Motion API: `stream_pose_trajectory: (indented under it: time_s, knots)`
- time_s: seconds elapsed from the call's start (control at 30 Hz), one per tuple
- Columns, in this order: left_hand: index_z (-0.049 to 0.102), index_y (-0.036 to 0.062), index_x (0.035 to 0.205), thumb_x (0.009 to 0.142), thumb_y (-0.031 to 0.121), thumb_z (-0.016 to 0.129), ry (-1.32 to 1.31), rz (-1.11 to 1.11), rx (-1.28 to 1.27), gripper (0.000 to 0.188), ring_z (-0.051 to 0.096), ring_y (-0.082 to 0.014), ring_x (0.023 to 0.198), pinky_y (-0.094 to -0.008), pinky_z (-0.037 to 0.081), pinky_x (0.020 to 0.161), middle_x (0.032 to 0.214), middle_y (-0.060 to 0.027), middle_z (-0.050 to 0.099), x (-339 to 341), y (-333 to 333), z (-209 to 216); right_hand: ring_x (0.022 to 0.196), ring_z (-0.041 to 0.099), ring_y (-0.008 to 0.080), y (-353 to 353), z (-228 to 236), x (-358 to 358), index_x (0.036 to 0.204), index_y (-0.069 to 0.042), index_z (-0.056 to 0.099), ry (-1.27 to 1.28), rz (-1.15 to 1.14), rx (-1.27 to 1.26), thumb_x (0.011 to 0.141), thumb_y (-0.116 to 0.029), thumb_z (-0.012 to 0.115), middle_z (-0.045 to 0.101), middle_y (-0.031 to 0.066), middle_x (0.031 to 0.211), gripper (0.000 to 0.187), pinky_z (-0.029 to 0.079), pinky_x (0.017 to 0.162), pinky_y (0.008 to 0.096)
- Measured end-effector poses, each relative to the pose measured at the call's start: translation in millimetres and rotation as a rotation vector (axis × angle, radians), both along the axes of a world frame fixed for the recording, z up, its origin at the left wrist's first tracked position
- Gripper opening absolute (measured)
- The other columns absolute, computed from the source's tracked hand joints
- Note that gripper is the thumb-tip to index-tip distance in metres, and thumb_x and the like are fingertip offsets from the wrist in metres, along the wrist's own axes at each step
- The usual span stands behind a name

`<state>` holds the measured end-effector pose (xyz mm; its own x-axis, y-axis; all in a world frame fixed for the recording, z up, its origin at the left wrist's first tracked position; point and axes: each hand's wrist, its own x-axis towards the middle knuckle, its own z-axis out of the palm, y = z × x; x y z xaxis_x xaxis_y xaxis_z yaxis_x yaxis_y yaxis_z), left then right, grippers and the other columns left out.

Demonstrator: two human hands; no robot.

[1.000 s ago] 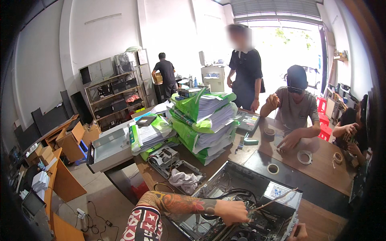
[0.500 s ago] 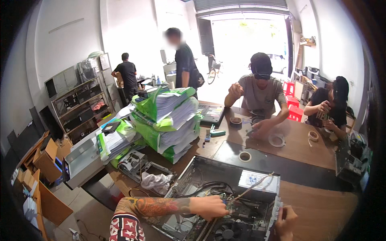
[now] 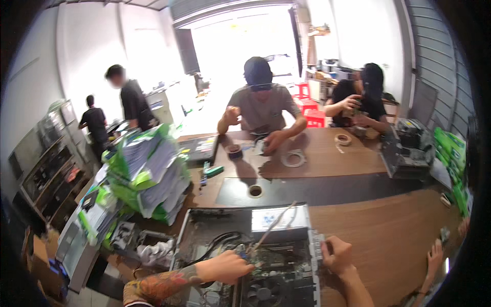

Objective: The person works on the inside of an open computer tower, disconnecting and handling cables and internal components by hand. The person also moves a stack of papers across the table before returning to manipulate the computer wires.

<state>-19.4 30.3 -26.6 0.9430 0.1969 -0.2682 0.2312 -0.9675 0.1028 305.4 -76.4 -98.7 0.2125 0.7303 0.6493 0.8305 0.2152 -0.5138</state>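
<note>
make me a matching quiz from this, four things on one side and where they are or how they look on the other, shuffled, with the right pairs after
Things:
1. left hand
2. stack of paper
3. right hand
4. fan

Places and looks:
A. at the right edge of the open computer case
B. black, near the picture's bottom edge
C. reaching in over the case's inside
D. partly wrapped in green, left of the case

Pairs: 1-C, 2-D, 3-A, 4-B

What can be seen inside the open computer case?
Inside the case are a fan, black cables and a circuit board. The left hand covers what lies beneath it, and the picture's lower edge cuts off the nearest part.
</note>
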Motion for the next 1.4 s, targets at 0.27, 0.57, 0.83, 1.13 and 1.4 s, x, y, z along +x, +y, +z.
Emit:
stream_pose_trajectory:
  time_s: [0.27,0.57,0.83,1.13,1.4]
  knots:
    - [0.064,0.0036,0.084,0.077,0.021,0.065,-0.045,0.058,0.023,0.019,0.067,-0.0348,0.069,-0.0465,0.05,0.056,0.071,-0.0134,0.066,7,-2,10,0.053,0.064,0.0263,-7,2,1,0.079,-0.005,0.062,0.023,-0.003,0.004,0.087,-0.017,0.07,0.066,0.0114,0.066,0.017,0.05,0.049,0.0357]
    - [0.065,0.0044,0.083,0.074,0.025,0.067,0.058,0.074,0.1,0.022,0.067,-0.0335,0.069,-0.0441,0.051,0.057,0.073,-0.0112,0.068,1,2,6,0.054,0.064,0.0271,-4,5,1,0.078,-0.005,0.062,0.005,0.024,0.011,0.089,-0.019,0.067,0.063,0.0114,0.065,0.019,0.049,0.05,0.0368]
    - [0.067,0.0051,0.104,0.074,0.019,0.07,0.234,0.156,0.074,0.033,0.064,-0.037,0.085,-0.0485,0.049,0.074,0.09,-0.0176,0.068,21,-18,43,0.06,0.062,0.0344,7,-14,5,0.078,-0.006,0.057,-0.013,0.035,0.06,0.089,-0.022,0.067,0.06,0.0152,0.068,0.022,0.048,0.053,0.0425]
    - [0.065,0.0064,0.089,0.076,0.015,0.064,-0.053,0.081,0.046,0.016,0.063,-0.0397,0.074,-0.0486,0.05,0.064,0.081,-0.0169,0.066,25,-23,39,0.063,0.063,0.0364,-4,-8,6,0.086,-0.004,0.053,0.008,0.041,0.073,0.095,-0.025,0.059,0.058,0.0151,0.068,0.024,0.05,0.057,0.0447]
    - [0.061,0.0057,0.087,0.077,0.016,0.064,-0.329,-0.042,0.057,0.015,0.063,-0.0409,0.074,-0.0497,0.05,0.063,0.082,-0.0164,0.065,13,-25,35,0.064,0.063,0.0352,-3,-7,2,0.085,-0.005,0.055,-0.001,0.052,0.058,0.097,-0.026,0.058,0.057,0.0143,0.067,0.024,0.048,0.056,0.0439]
